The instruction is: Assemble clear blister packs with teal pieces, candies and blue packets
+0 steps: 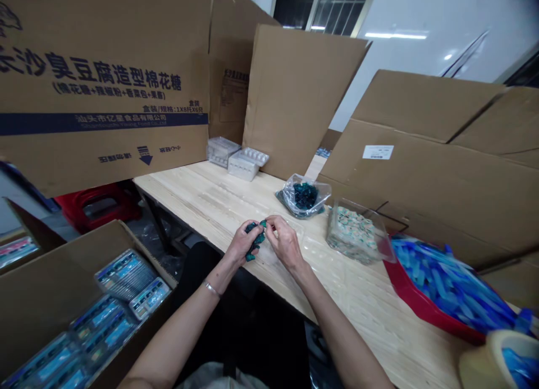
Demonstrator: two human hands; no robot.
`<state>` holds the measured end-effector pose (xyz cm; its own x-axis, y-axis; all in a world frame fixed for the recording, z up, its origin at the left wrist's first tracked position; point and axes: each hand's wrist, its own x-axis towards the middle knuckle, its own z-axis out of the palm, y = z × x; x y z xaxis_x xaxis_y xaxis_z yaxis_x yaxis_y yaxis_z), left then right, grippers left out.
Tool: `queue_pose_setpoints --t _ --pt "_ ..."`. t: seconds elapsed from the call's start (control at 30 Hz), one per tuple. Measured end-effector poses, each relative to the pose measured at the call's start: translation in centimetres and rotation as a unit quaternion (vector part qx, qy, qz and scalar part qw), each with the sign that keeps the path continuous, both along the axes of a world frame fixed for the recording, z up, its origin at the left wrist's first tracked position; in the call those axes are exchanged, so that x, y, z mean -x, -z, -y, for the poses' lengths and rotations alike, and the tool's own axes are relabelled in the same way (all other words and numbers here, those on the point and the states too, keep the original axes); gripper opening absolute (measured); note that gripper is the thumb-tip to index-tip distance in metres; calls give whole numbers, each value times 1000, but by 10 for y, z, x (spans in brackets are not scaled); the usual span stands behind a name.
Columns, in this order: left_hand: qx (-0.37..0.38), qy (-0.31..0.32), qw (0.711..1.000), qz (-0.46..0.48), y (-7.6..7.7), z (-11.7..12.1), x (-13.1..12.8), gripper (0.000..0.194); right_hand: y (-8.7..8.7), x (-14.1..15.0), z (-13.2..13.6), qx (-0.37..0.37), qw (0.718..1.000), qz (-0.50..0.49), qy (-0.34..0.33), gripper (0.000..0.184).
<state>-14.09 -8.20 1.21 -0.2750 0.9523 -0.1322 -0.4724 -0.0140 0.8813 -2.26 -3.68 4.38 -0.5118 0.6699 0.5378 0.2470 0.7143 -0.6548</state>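
My left hand (242,243) is closed around a handful of small dark-green pieces (255,240) at the near edge of a pale wooden table (219,201). My right hand (286,243) meets it from the right, fingertips pinched at the top of the same green pieces. A clear tray lies on the table just under and beyond the hands. A clear plastic bag (304,196) holding more dark-green pieces sits a little beyond the hands.
A clear tub of pale small items (356,232) stands right of the bag. A red tray of blue packets (446,291) lies at the right. Clear blister trays (238,156) sit at the back. Tall cardboard boxes surround the table. A carton of packed blue boxes (109,305) is at lower left.
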Motion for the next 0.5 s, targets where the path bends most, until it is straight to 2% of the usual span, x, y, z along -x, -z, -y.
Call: queue_pose_setpoints --t 0.07,0.13,0.2,0.33,0.5 --pt "-1 7 1000 -1 3 0 3 34 0 -1 -5 103 993 -47 -12 15" --pt "2 20 1000 -2 4 -1 5 33 0 -1 -12 211 975 -66 -28 21" --pt "4 30 1000 -1 5 -1 8 32 -1 -2 -19 274 959 -62 -48 24" --pt "1 44 999 22 5 -4 16 31 -4 4 -31 293 952 -55 -76 19" --pt "-4 37 996 77 11 -7 34 33 -10 27 -38 236 966 -25 -105 18"
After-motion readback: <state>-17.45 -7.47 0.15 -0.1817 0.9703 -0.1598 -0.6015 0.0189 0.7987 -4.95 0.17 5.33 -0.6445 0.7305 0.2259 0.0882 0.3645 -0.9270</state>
